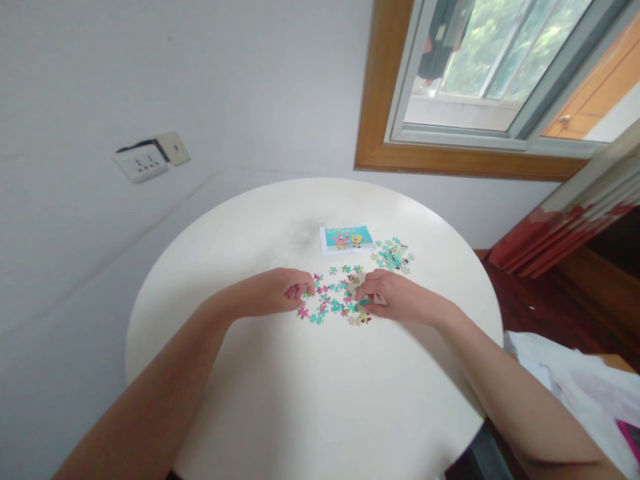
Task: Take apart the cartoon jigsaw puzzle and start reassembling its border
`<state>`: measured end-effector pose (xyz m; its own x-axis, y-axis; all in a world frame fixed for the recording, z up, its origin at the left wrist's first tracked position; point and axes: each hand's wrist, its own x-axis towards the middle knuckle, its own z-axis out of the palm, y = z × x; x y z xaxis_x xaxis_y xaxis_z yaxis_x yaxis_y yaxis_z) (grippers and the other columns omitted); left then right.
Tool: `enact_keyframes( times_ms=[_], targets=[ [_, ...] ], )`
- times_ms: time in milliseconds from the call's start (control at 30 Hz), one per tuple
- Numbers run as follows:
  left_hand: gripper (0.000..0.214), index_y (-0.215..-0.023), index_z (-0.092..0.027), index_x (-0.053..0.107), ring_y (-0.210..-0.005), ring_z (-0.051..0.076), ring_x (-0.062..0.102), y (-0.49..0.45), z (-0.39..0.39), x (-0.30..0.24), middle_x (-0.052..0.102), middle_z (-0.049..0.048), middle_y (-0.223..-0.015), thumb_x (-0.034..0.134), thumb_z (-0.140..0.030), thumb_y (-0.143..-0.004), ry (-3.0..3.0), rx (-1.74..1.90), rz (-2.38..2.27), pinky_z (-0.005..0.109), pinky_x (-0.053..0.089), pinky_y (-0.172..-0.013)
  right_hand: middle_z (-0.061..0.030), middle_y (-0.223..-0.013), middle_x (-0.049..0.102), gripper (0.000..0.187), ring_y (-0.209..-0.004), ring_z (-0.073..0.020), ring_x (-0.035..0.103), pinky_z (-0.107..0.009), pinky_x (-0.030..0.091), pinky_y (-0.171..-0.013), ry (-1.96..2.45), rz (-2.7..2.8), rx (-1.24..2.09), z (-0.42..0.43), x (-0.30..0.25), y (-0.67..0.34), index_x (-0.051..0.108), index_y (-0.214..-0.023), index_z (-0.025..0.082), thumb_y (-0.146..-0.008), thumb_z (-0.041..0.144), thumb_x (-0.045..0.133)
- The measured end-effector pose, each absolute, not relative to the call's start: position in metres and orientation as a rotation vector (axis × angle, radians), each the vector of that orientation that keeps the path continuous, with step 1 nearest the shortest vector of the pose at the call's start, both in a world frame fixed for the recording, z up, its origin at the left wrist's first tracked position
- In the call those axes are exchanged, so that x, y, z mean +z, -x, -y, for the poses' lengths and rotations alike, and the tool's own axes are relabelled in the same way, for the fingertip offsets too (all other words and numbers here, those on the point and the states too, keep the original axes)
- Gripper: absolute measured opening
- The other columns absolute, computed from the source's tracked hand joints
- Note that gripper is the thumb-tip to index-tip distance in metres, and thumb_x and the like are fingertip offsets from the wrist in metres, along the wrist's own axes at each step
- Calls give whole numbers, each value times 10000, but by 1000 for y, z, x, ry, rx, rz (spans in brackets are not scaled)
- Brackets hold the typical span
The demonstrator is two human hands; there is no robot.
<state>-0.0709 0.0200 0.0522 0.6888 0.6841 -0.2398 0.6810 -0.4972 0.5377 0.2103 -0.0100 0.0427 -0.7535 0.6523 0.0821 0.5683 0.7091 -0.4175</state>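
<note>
Small jigsaw pieces (335, 305) in teal, pink and yellow lie loosely spread on the white round table (320, 387), between my two hands. My left hand (293, 291) is at their left side, fingers curled in toward the thumb; whatever is in the fingertips is too small to make out. On the right side, my right hand (385, 295) bends over the pieces, with a teal jigsaw piece (364, 302) between thumb and fingers. Behind them lies a picture card (347, 239) showing a pink and a yellow cartoon figure on teal.
A denser heap of jigsaw pieces (393, 255) sits beyond my right hand, beside the card. The table's far edge is near the wall, which has a socket (143, 162). A wood-framed window (465, 157), a curtain (560, 213) and white cloth-like material (575, 387) are to the right.
</note>
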Motion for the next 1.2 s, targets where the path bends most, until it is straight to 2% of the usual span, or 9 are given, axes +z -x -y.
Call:
enact_keyframes(
  times_ms=[233, 367, 633, 967, 1200],
  targets=[
    [308, -983, -205, 616, -664, 122, 505, 73, -21, 52, 538, -18, -728, 466, -168, -717, -2283, 9, -1058, 206, 348, -592, -47, -838, 645, 164, -833, -180, 583, -294, 428, -791, 863, 2749, 594, 13, 39, -206, 687, -915, 187, -808, 310, 668],
    [312, -984, -200, 620, -657, 122, 511, 75, -21, 52, 541, -16, -722, 474, -175, -710, -2271, -16, -1053, 205, 352, -593, -34, -790, 645, 58, -803, -164, 576, -280, 429, -766, 830, 2751, 635, 13, 36, -203, 694, -837, 190, -814, 221, 650],
    [263, -935, -198, 632, -646, 123, 524, 77, -19, 52, 561, -25, -713, 538, -195, -690, -2228, -153, -1035, 204, 353, -570, -42, -806, 649, 103, -813, -164, 578, -281, 441, -760, 821, 2707, 654, 13, 35, -202, 690, -820, 189, -798, 116, 620],
    [222, -935, -199, 612, -643, 118, 519, 75, -20, 45, 551, -27, -715, 549, -250, -728, -2256, -111, -1008, 205, 348, -572, -19, -766, 583, 19, -745, -133, 537, -245, 414, -706, 853, 2701, 666, 13, 35, -200, 658, -802, 174, -792, 162, 647],
    [239, -966, -196, 601, -650, 121, 506, 73, -20, 47, 532, -24, -708, 549, -281, -749, -2263, -108, -1027, 210, 338, -583, -23, -780, 602, 61, -739, -130, 538, -245, 418, -700, 868, 2661, 725, 10, 36, -202, 626, -759, 167, -772, 108, 625]
  ],
)
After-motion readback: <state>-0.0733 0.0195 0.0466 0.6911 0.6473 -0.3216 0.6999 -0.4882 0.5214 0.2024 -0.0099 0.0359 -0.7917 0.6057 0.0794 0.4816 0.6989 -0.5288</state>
